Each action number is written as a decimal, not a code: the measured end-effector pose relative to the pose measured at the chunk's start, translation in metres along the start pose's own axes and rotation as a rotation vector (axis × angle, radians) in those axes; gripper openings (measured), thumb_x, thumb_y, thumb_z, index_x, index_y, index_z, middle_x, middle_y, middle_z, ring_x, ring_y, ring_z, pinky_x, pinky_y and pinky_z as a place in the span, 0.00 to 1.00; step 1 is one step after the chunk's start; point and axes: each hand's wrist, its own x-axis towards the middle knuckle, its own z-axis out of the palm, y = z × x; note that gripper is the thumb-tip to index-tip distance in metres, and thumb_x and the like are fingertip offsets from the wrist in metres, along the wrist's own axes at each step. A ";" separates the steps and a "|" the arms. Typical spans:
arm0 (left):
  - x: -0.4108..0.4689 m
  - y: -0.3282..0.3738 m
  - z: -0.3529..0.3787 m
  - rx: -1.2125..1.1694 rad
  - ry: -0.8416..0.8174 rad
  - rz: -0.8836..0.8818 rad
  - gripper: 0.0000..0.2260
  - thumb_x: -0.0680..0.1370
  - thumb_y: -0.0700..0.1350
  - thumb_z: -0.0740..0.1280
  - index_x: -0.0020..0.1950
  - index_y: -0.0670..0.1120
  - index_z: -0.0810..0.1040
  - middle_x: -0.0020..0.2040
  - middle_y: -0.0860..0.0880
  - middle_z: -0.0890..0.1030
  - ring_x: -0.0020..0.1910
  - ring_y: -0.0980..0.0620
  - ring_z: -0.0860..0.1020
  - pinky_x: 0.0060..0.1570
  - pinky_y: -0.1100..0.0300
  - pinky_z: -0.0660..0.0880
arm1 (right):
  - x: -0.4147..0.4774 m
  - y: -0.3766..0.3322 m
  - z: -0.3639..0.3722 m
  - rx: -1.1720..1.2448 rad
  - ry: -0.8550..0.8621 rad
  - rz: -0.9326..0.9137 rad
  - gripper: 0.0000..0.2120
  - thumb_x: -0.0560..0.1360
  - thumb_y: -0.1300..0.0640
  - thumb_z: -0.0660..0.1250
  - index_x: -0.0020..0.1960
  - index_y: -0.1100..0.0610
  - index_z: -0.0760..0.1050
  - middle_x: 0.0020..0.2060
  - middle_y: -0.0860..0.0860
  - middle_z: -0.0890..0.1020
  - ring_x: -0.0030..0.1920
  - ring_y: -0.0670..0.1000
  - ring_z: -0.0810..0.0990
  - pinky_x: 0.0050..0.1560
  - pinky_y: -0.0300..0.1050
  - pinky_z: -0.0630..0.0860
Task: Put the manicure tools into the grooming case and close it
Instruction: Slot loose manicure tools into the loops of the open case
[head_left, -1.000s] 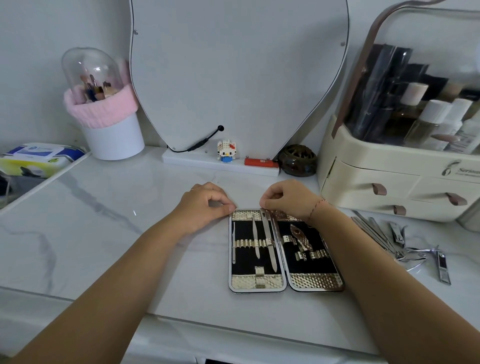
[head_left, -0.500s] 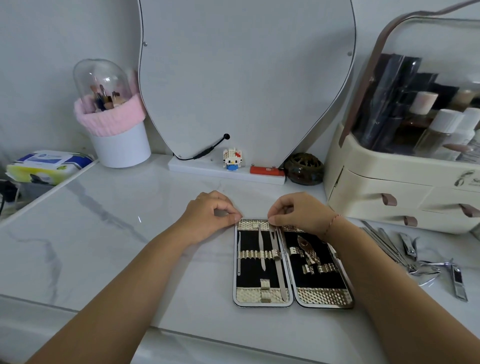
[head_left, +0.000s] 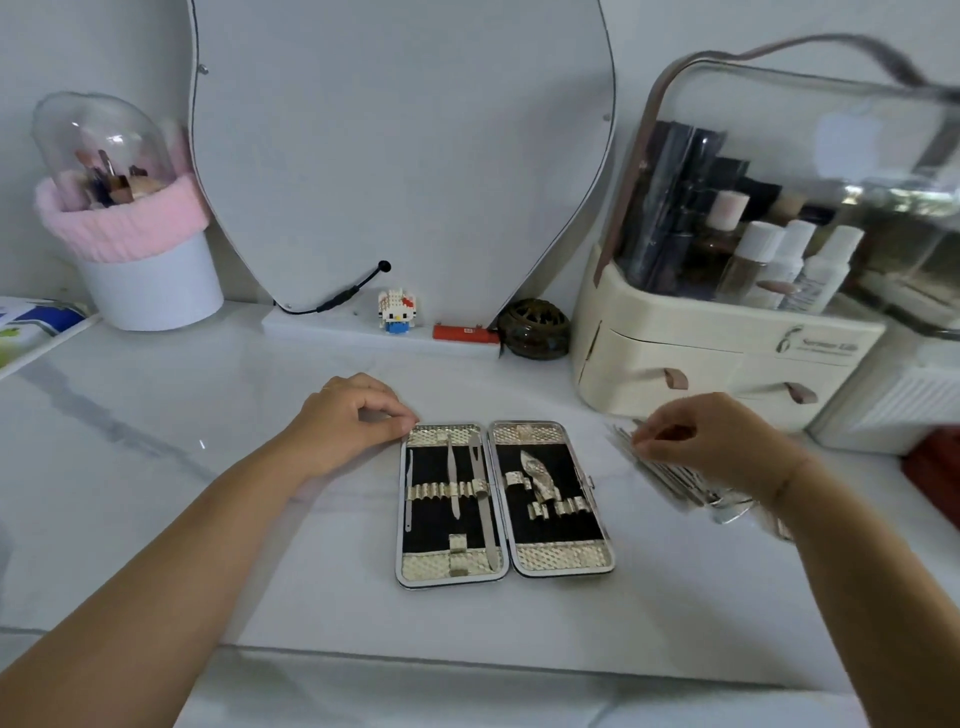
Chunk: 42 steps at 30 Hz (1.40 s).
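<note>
Pinching the far-left corner of the case (head_left: 563, 558), our left hand (head_left: 353, 421) steadies it open on the tabletop (head_left: 675, 597). Our right hand (head_left: 711, 441) has left the case for the loose tools (head_left: 670, 475) just right of it; its grip is narrow, holding or not we cannot tell. Loading resumes, we judge.

Person: two arms in view, left and right of the scene.

- Left forearm (head_left: 182, 561): bare along its whole visible length, near edge to wrist.
- Left hand (head_left: 353, 421): bare. A thin pale ring (head_left: 326, 388) shows faintly on one finger, too small to tell its make.
- Right forearm (head_left: 852, 587): bare along its whole visible length.
- Right hand (head_left: 711, 441): bare, slightly blurred.
- Cord bracelet (head_left: 785, 480): one thin dark strand round the right wrist.
</note>
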 end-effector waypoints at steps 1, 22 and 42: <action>0.000 0.000 0.000 -0.006 -0.001 0.000 0.04 0.69 0.52 0.74 0.39 0.63 0.83 0.48 0.58 0.78 0.56 0.52 0.74 0.66 0.48 0.66 | -0.005 0.008 0.001 -0.002 0.021 0.036 0.07 0.69 0.58 0.73 0.36 0.47 0.80 0.36 0.45 0.82 0.36 0.44 0.78 0.35 0.24 0.71; -0.005 0.007 -0.002 -0.033 0.013 0.006 0.09 0.70 0.47 0.75 0.39 0.63 0.83 0.48 0.55 0.79 0.54 0.55 0.76 0.62 0.56 0.68 | 0.004 0.016 0.038 0.008 0.121 0.161 0.06 0.67 0.57 0.73 0.34 0.52 0.78 0.20 0.43 0.76 0.26 0.40 0.74 0.32 0.36 0.68; -0.007 0.011 -0.001 -0.082 0.029 -0.027 0.06 0.69 0.48 0.75 0.40 0.60 0.84 0.47 0.55 0.79 0.53 0.55 0.76 0.63 0.52 0.69 | 0.015 -0.003 0.033 -0.317 -0.072 0.192 0.18 0.71 0.58 0.64 0.25 0.56 0.63 0.23 0.51 0.67 0.26 0.50 0.64 0.32 0.43 0.68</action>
